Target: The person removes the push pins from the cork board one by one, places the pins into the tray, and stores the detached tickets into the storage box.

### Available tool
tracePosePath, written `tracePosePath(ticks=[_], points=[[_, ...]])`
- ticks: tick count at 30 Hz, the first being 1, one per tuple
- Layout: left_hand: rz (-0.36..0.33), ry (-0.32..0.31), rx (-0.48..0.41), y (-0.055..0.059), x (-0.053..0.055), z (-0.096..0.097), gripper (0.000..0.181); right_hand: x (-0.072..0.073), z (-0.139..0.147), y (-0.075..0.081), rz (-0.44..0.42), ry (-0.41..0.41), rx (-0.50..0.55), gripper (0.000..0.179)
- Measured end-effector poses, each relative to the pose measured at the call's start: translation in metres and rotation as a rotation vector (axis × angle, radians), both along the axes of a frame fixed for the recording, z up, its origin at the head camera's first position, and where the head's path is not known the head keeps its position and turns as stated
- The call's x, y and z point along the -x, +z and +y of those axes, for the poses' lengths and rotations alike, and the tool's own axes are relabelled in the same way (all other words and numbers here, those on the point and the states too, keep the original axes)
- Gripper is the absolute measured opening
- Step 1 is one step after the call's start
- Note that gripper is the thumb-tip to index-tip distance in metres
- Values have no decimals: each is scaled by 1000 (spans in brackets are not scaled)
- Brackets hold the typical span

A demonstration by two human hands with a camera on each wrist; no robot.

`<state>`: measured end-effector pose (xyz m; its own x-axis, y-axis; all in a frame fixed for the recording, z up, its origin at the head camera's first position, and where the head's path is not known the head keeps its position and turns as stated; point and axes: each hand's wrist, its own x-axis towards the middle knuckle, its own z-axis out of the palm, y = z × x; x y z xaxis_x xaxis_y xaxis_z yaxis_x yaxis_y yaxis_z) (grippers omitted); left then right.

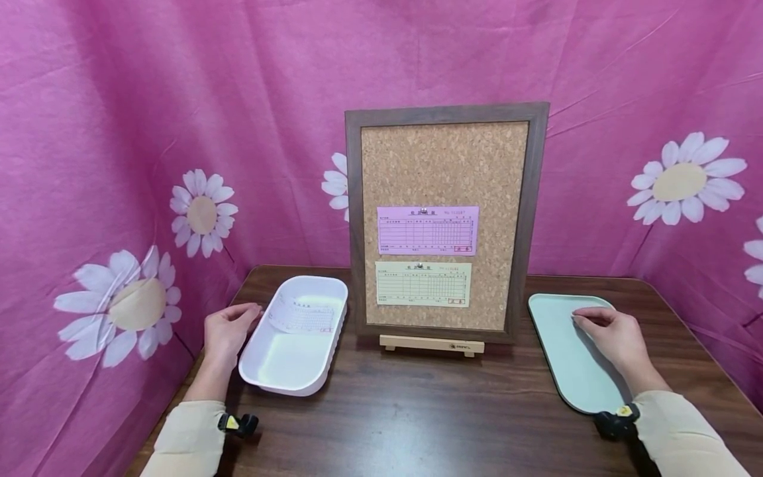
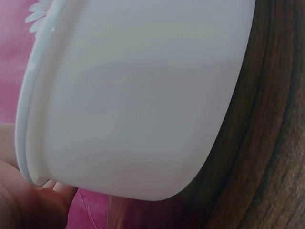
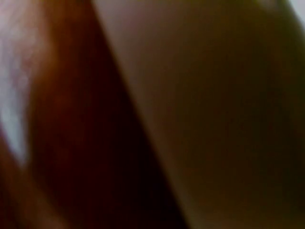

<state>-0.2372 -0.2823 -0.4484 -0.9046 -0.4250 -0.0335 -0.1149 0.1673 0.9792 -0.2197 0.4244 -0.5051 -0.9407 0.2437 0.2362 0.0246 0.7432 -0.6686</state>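
Note:
In the head view my left hand (image 1: 228,329) is at the left side of a white plastic basin (image 1: 286,377), its fingertips close to the rim. The left wrist view shows that hand (image 2: 28,195) partly behind the basin's wall (image 2: 143,109); whether it touches is unclear. Inside the basin lies a white printed receipt slip (image 1: 306,318). Over a pale green tray (image 1: 572,358) is my right hand (image 1: 614,338), thumb and forefinger tips close together. Anything between them is hidden, and the right wrist view is dark and blurred.
A framed cork board (image 1: 441,165) leans on a small wooden easel (image 1: 432,344) between basin and tray. A purple slip (image 1: 426,232) and a pale yellow slip (image 1: 422,285) hang there, each by a silver pin. Pink flowered cloth (image 1: 286,79) surrounds the brown wooden table (image 1: 417,411).

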Motion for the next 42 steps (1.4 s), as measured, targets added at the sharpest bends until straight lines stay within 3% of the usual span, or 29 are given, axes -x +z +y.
tracePosePath(ticks=[8, 26, 30, 37, 42], points=[[-2, -26, -9, 2, 1, 0, 36, -1, 2, -1, -46, -30, 0, 38], [22, -10, -40, 4, -1, 1, 37, 0, -2, 4, -63, -42, -3, 40], [52, -9, -61, 7, -1, 1, 37, -2, -2, 7, -48, -29, 9, 38], [35, -58, -18, 9, -3, 3, 42, -11, -8, 19, 20, -2, 96, 34], [90, -62, -25, 12, -4, 9, 40, -16, -13, 28, 76, 41, 117, 31]])
